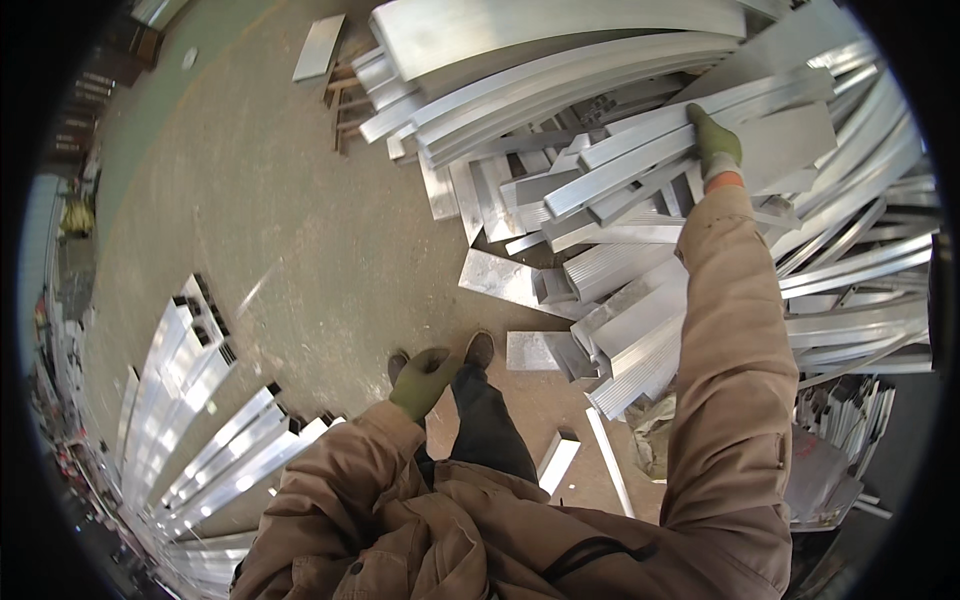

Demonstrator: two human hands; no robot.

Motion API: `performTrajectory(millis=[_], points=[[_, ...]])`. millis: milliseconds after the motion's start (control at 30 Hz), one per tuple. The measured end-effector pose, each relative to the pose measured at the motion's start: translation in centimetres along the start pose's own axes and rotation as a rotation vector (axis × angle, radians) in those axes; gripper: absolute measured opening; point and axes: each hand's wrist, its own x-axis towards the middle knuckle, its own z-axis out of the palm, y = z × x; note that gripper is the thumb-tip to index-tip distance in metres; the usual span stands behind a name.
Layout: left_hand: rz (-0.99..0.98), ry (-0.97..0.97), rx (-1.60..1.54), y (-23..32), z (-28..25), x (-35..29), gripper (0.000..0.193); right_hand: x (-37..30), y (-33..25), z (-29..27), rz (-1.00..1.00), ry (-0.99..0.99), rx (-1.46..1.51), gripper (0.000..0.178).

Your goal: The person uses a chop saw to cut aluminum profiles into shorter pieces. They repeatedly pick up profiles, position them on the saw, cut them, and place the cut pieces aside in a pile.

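Note:
My right hand (718, 145), in a green glove, reaches far out over a heap of metal. It is closed on a long silver metal profile (625, 172), with the thumb lying along its upper side. More profiles and flat bars rest under and beside this one, and the fingers beneath are hidden. My left hand (424, 383), gloved the same way, hangs low in front of my legs, above the shoes. Its fingers are loosely bent, and nothing shows in it.
Wide silver profiles (560, 45) lie across the top of the heap, and curved strips (850, 215) bend down its right side. Long profiles (185, 385) spread out at the left. Close to my feet are a short profile piece (558, 460) and a thin white strip (608, 460).

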Motion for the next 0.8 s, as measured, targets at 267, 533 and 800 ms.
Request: performTrajectory(millis=[267, 533, 800], points=[[-0.252, 0.121, -0.151, -18.2, -6.7, 0.8, 0.043, -30.8, -0.7, 0.4, -0.636, 0.395, 0.449, 0.051], [-0.075, 0.023, 0.008, -26.1, -8.5, 16.1, 0.046, -46.3, 5.6, 25.4, -0.388, -0.468, 0.287, 0.051], [-0.166, -0.045, 0.007, -25.7, -12.0, 19.6, 0.042, -20.8, -2.5, 35.7, -0.022, -0.353, 1.064, 0.118]])
